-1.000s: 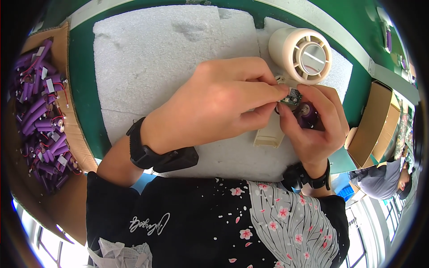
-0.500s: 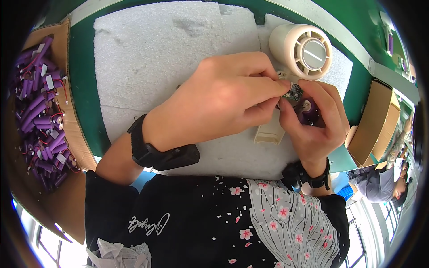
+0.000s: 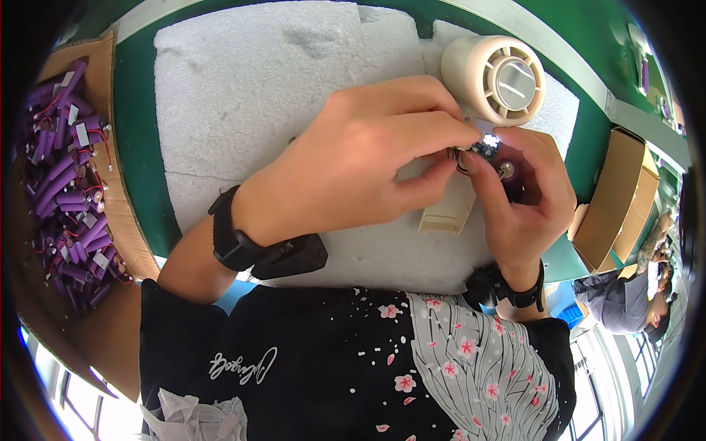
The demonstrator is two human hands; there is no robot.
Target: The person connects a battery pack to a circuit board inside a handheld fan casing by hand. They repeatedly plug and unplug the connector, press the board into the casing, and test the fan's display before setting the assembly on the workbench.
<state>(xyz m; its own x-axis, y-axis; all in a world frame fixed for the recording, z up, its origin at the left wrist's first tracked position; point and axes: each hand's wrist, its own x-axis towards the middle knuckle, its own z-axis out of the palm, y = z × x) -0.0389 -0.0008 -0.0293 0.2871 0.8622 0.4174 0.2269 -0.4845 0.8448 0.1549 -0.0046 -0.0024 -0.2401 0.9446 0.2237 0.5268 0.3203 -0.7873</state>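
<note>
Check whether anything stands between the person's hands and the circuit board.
Nothing visible does: the right hand holds the circuit board, the left hand is at its left edge, and the purple cylinder sits beside the board.

At the left edge of the green surface (image 3: 136, 110) we see a cardboard box (image 3: 131, 228) with purple cells (image 3: 55, 195); near the right edge, a brown carton (image 3: 616, 202).
</note>
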